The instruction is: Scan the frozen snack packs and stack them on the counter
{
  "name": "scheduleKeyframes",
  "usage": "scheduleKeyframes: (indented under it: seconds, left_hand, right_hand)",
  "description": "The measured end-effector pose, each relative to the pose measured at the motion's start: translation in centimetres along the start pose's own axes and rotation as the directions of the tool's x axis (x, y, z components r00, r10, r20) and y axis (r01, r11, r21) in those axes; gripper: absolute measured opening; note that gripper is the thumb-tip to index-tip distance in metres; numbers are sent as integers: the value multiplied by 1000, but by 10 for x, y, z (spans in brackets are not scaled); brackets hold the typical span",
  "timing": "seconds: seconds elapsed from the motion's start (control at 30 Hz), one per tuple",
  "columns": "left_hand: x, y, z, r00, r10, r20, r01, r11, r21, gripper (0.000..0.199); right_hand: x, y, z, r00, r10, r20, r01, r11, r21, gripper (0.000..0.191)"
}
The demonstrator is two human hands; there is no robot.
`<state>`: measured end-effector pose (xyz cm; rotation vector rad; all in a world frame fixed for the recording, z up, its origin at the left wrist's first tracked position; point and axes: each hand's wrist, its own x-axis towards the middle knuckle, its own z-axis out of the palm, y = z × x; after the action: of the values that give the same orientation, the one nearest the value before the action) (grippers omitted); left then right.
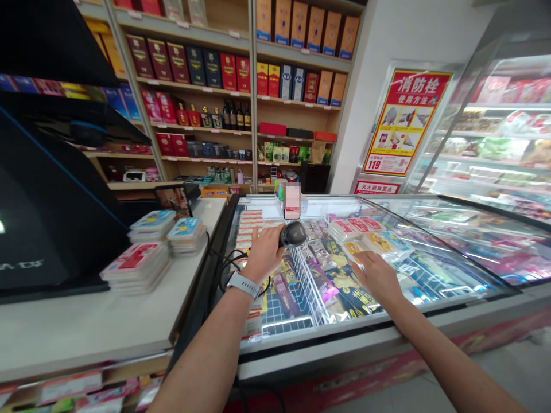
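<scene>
With the left fingers (pixel 257 244) wrapped round the black plastic scanner (pixel 294 234), its dangling black cable (pixel 229 261) could snag the freezer edge; right fingers' grip is unclear.

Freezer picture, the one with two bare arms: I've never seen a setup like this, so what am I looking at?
There's no robot here. One camera, worn on a person's head, looks forward and down, so the arms are the wearer's own. The left hand, with a watch at its wrist, holds a black scanner. The right hand is at the near edge of some flat packs on the glass top of a freezer; I can't tell whether it touches them. Under the glass are wrapped goods and wire baskets. The counter on the left carries stacks of similar packs.
</scene>
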<state>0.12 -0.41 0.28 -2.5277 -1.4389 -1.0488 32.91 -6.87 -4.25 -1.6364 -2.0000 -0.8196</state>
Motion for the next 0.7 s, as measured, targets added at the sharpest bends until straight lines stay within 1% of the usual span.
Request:
scheduleKeyframes:
  seconds: [0.17, 0.3, 0.4, 0.57, 0.7]
  left_hand:
    - [-2, -1, 0, 1000, -4, 2, 4, 1000, -1, 54]
    - [-3, 1, -2, 1000, -5, 2, 5, 1000, -10, 53]
    - [-4, 2, -3, 1000, -23, 22, 23, 1000, -15, 52]
    - [-6, 2, -4, 1000, -13, 27, 14, 1000, -24, 51]
    - [-7, 5, -5, 1000, -8, 27, 9, 1000, -13, 49]
  right_hand:
    - [21, -23, -6, 995, -55, -81, 62, 994, 94, 34]
    - [44, -47, -15, 983, -104, -153, 127, 981, 150, 35]
    - [62, -67, -24, 969, -137, -203, 178, 964, 196, 35]
    - [93, -107, -42, 948, -174, -267, 253, 921, 298, 38]
    - [120, -150, -58, 950, -204, -237, 290, 858, 424, 35]
